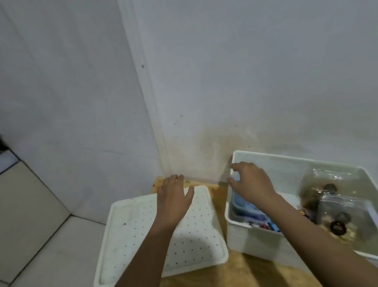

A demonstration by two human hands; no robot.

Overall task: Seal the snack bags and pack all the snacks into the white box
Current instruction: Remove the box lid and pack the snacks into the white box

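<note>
The white box (243,226) stands at the right on a wooden table (238,276). It holds clear snack bags (335,206) with dark round pieces and a blue packet (246,204). The box's white dotted lid (127,235) lies flat to its left. My left hand (173,197) hovers over the lid's far edge with relaxed fingers. My right hand (250,181) is at the box's far left corner, fingers loosely curled near the rim; whether they touch it I cannot tell.
A white wall corner (156,123) rises right behind the table. Pale floor tiles (18,215) lie to the left. The lid hangs over the table's left edge.
</note>
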